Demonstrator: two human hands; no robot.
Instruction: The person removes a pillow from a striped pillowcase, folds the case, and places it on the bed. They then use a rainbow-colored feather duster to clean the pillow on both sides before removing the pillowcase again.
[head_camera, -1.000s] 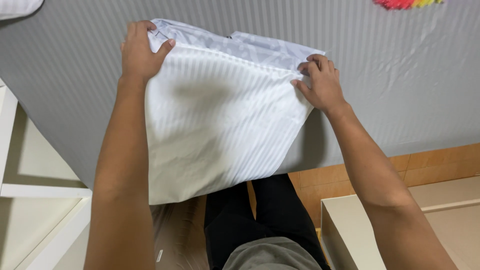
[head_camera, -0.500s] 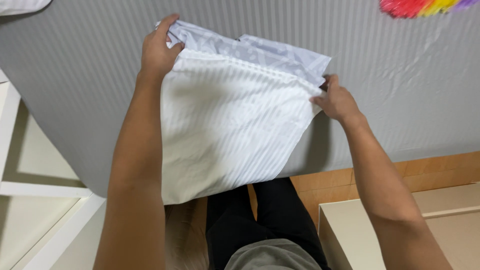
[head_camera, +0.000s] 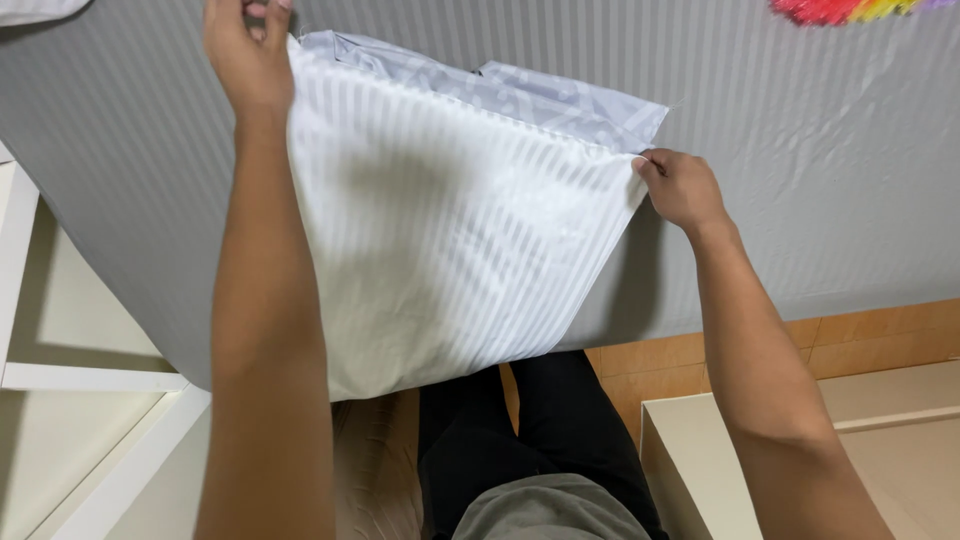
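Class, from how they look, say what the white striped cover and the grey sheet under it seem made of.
White striped cover: woven cloth, likely cotton sateen; alternating dull and faintly shiny stripes, and it drapes limp off the edge. Grey sheet: thin matte fabric, finely striped, with small wrinkles.

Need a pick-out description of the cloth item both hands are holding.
Start from the grey striped bed sheet that fills the upper view. Lying on it, overhanging its near edge, is a white pillowcase with woven satin stripes, pinched at its far corners by the left hand and right hand. Unlike the pale grey patterned fabric peeking out beyond it, it is plain white.
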